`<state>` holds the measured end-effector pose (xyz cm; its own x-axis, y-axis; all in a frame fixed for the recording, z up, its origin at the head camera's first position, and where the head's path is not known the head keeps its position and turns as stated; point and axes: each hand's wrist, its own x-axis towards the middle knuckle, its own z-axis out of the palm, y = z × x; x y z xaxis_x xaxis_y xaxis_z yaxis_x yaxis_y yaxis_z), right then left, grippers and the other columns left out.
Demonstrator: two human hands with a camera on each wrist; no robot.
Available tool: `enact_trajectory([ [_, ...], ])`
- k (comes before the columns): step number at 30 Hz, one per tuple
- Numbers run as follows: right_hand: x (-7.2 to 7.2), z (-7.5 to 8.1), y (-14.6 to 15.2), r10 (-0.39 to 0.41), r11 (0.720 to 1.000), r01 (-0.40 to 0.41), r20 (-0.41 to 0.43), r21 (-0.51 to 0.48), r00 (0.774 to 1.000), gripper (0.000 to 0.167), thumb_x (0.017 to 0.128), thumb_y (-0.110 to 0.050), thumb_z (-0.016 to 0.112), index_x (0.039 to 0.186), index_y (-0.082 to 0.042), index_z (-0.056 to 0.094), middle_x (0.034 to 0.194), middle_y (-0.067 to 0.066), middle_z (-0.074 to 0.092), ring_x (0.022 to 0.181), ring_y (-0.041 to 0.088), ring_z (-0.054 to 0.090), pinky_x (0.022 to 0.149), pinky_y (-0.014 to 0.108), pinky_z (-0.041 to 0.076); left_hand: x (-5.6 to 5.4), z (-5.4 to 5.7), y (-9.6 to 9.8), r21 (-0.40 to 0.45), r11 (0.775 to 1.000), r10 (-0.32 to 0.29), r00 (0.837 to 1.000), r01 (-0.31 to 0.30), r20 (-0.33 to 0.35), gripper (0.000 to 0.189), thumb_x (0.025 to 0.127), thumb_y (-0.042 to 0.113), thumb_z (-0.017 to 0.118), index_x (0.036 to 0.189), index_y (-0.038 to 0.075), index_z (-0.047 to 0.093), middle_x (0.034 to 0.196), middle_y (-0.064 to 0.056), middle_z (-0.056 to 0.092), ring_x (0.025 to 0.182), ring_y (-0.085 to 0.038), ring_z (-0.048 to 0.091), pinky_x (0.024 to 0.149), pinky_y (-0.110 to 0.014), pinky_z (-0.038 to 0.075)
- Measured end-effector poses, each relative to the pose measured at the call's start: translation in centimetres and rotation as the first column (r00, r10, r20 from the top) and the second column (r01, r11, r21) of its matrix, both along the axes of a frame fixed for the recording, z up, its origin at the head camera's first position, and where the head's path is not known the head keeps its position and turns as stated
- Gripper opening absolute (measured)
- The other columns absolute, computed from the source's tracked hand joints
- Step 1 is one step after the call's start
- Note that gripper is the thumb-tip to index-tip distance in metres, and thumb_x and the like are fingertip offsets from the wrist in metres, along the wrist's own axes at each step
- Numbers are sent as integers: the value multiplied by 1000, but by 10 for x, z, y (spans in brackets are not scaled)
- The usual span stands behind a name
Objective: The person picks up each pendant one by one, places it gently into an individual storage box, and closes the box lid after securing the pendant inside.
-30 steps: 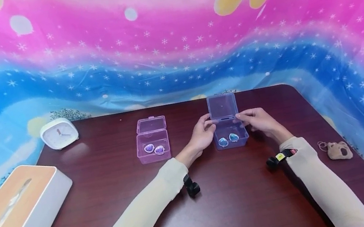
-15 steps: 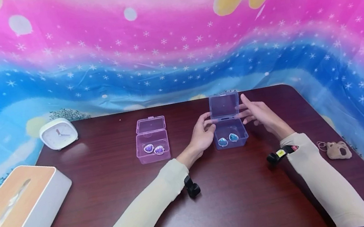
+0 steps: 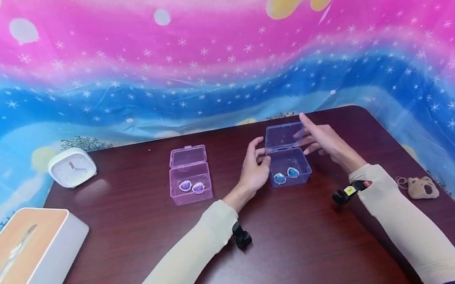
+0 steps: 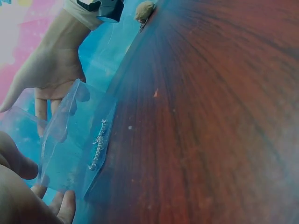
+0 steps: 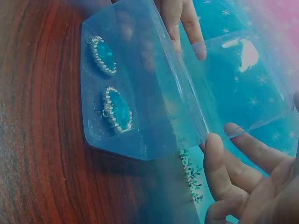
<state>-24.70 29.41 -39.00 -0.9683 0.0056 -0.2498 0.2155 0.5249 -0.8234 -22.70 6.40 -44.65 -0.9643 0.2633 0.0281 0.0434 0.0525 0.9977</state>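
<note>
In the head view a clear blue plastic box (image 3: 290,181) stands on the table with its hinged lid (image 3: 284,136) tilted back. Two blue heart-shaped gems with beaded silvery edges (image 5: 117,109) lie inside. My left hand (image 3: 255,170) touches the left side of the box with relaxed fingers, one reaching toward the hinge. At the other side my right hand (image 3: 329,145) has its thumb raised and its fingers spread behind the lid's right edge; a fingertip (image 5: 232,129) is at the lid. Further left, a pink box (image 3: 192,197) stands with its lid back and two purple heart gems (image 3: 192,186) inside.
On the left are a white tissue box with a wooden top (image 3: 55,263) and a white clock (image 3: 72,168) behind it. A brown plush pouch (image 3: 422,188) lies near the table's right edge. A patterned cloth (image 3: 214,63) hangs behind the table (image 3: 301,260).
My right hand has let go of the lid's edge, with its thumb lifted and fingers spread. The blue lid has tipped farther back. My left hand stays beside the box.
</note>
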Motion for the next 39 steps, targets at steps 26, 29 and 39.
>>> enact_trajectory([
  [26,16,-28,37,390,911,-406,-161,-79,907,45,98,-21,71,140,-8,61,116,-5,72,90,28,63,73,39,55,0,4,-35,-159,978,-153,983,136,-101,41,109,32,51,148,22,53,145,-8,60,136,-28,57,113,-46,46],
  [29,18,-30,36,411,898,-429,-166,-94,897,49,95,-18,74,141,-9,60,119,-1,71,98,23,64,77,37,58,2,7,-41,-248,952,-222,961,178,-164,51,101,41,63,149,25,52,147,-5,58,137,-27,56,112,-48,48],
  [39,21,-37,34,441,882,-466,-228,-67,868,56,88,-11,81,140,-8,60,150,15,54,109,24,61,85,27,59,5,7,-43,-389,898,-306,926,204,-221,63,90,39,78,145,19,55,148,-5,55,131,-29,56,106,-46,52],
])
